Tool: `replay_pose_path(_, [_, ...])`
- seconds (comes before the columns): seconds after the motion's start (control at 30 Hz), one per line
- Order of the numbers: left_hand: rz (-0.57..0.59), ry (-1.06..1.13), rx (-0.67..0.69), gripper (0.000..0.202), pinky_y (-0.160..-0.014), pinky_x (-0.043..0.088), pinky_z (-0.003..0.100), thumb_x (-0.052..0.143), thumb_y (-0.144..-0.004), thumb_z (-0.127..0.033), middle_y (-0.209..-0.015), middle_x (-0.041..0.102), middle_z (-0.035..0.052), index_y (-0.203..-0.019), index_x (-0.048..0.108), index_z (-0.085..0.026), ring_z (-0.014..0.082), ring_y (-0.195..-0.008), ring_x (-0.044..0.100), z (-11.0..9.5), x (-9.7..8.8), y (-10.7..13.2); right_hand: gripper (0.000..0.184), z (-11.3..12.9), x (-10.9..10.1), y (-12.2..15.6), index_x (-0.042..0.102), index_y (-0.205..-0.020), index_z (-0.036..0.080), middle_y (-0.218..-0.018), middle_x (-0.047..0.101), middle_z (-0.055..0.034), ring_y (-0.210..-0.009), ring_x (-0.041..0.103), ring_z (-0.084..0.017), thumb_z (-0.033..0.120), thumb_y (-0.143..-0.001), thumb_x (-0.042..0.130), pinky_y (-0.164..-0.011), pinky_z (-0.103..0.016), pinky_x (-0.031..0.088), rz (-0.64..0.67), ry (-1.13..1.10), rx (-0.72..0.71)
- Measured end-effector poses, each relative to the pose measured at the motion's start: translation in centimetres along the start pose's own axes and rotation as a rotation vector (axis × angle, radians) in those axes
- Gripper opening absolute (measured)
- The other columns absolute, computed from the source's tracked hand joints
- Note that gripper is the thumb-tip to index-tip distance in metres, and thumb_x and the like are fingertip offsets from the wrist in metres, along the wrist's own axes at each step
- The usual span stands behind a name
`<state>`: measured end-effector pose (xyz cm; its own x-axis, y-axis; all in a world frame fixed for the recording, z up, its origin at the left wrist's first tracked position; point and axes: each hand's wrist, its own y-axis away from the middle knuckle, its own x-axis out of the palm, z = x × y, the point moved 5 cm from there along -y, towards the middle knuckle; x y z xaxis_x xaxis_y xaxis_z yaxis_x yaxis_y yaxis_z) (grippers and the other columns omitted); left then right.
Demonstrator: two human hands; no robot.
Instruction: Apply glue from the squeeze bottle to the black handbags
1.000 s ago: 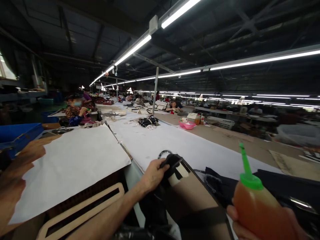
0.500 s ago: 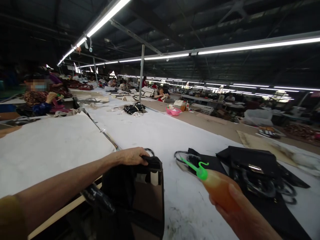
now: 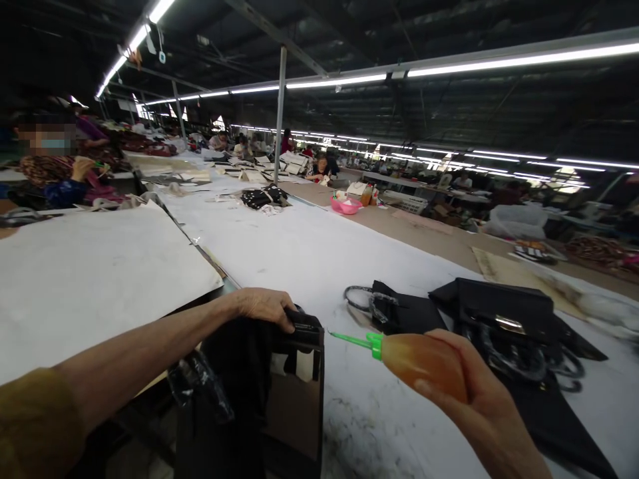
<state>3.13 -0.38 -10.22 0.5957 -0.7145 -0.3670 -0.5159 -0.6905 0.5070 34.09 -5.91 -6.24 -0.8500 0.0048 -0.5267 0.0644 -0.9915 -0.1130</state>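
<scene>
My left hand (image 3: 262, 306) is closed over the top edge of a black bag (image 3: 272, 392) that stands at the near edge of the long white table (image 3: 319, 259); the bag's brown lining shows inside. My right hand (image 3: 479, 409) grips an orange squeeze bottle (image 3: 424, 359) with a green nozzle, held on its side. The nozzle tip points left at the bag's top corner, a short gap away. To the right on the table lie more black bags (image 3: 499, 326) with metal clasps and looped handles.
A large white sheet (image 3: 94, 266) lies at the left. A pink basin (image 3: 346, 206) and bottles stand further along the table, with a black-and-white piece (image 3: 264, 197) near a steel post (image 3: 278, 113). Several people work in the distance; a masked person (image 3: 50, 166) sits at far left.
The view swung right and down. My right hand tipped the bottle from upright to sideways, its nozzle now pointing at the bag. My left hand kept its hold on the bag's top.
</scene>
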Motion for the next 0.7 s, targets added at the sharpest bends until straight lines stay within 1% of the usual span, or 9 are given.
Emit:
replay_pose_path(0.13, [0.008, 0.034, -0.027, 0.025, -0.063, 0.046, 0.023, 0.063, -0.061, -0.026, -0.07, 0.068, 0.0, -0.081, 0.071, -0.014, 0.0154, -0.064, 0.058, 0.4, 0.1, 1.2, 0.055, 1.6, 0.8, 0.2, 0.048, -0.115, 0.023, -0.097, 0.066, -0.0034, -0.08, 0.064, -0.025, 0.048, -0.071, 0.068, -0.069, -0.03, 0.053, 0.052, 0.018, -0.058])
replay_pose_path(0.23, [0.002, 0.056, -0.021, 0.027, -0.064, 0.046, 0.024, 0.064, -0.061, -0.026, -0.072, 0.069, 0.0008, -0.083, 0.071, -0.014, 0.0157, -0.065, 0.057, 0.6, 0.3, 2.3, 0.052, 2.9, 1.5, 0.5, 0.048, -0.115, 0.023, -0.099, 0.066, -0.0036, -0.082, 0.064, -0.025, 0.049, -0.073, 0.066, -0.067, -0.029, 0.052, 0.122, 0.049, -0.1])
replay_pose_path(0.3, [-0.007, 0.058, -0.011, 0.027, -0.064, 0.046, 0.024, 0.065, -0.061, -0.027, -0.073, 0.069, 0.0008, -0.084, 0.071, -0.014, 0.0156, -0.065, 0.057, 0.6, 0.4, 3.1, 0.051, 3.6, 1.8, 0.9, 0.048, -0.114, 0.023, -0.099, 0.066, -0.0031, -0.082, 0.064, -0.025, 0.049, -0.074, 0.065, -0.066, -0.028, 0.051, 0.144, 0.076, -0.13])
replay_pose_path(0.4, [-0.031, 0.036, -0.021, 0.027, -0.062, 0.046, 0.024, 0.064, -0.061, -0.027, -0.07, 0.069, 0.0005, -0.083, 0.072, -0.014, 0.0158, -0.063, 0.057, 0.3, 0.5, 4.3, 0.051, 4.4, 2.0, 1.4, 0.049, -0.113, 0.024, -0.098, 0.066, -0.002, -0.081, 0.063, -0.024, 0.05, -0.073, 0.065, -0.066, -0.027, 0.05, 0.141, 0.091, -0.155])
replay_pose_path(0.5, [-0.056, 0.029, -0.036, 0.027, -0.06, 0.046, 0.024, 0.064, -0.061, -0.027, -0.067, 0.068, 0.0005, -0.082, 0.072, -0.015, 0.0166, -0.063, 0.058, 0.1, 0.7, 5.4, 0.05, 4.9, 2.2, 1.8, 0.048, -0.113, 0.024, -0.095, 0.066, -0.0014, -0.079, 0.063, -0.024, 0.05, -0.073, 0.064, -0.065, -0.028, 0.05, 0.132, 0.074, -0.14])
replay_pose_path(0.6, [-0.06, 0.028, -0.035, 0.029, -0.061, 0.046, 0.023, 0.063, -0.06, -0.027, -0.066, 0.068, 0.0004, -0.083, 0.073, -0.014, 0.0171, -0.063, 0.058, 0.0, 0.8, 6.0, 0.05, 5.1, 2.4, 1.8, 0.047, -0.114, 0.025, -0.092, 0.066, -0.0003, -0.076, 0.063, -0.023, 0.049, -0.074, 0.064, -0.066, -0.03, 0.049, 0.111, 0.072, -0.127])
replay_pose_path(0.7, [-0.063, 0.016, -0.032, 0.029, -0.061, 0.047, 0.024, 0.063, -0.06, -0.028, -0.069, 0.069, 0.0007, -0.084, 0.073, -0.014, 0.017, -0.063, 0.058, 0.2, 0.7, 6.2, 0.048, 5.4, 2.6, 1.7, 0.048, -0.114, 0.025, -0.093, 0.066, -0.0004, -0.077, 0.063, -0.023, 0.047, -0.074, 0.063, -0.069, -0.03, 0.049, 0.105, 0.084, -0.152])
